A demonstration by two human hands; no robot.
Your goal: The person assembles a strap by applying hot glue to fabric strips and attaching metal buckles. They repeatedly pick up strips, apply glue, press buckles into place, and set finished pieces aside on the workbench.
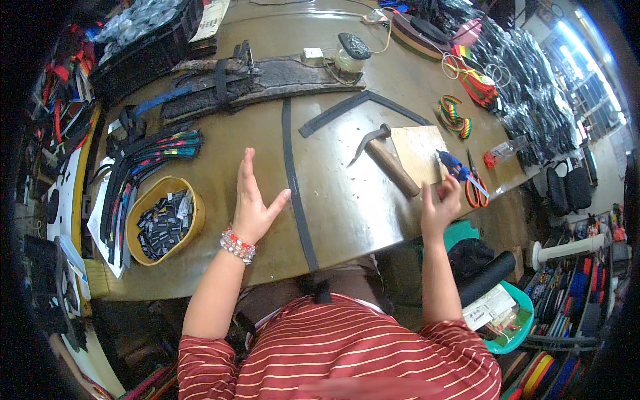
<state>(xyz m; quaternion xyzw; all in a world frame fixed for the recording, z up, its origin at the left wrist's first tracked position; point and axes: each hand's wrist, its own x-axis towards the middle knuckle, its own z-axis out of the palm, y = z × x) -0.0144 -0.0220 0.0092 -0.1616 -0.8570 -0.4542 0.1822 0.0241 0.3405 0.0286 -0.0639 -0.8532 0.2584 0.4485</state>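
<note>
Black strap [301,220] beside left grip [253,205], spread wide; right grip [439,205] curled, hold unclear.

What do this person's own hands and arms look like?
The left hand and right hand are ungloved. Clear and red beaded bracelets circle the left wrist; none shows on the right. Red sleeves with thin pale stripes end near the elbows.
</note>
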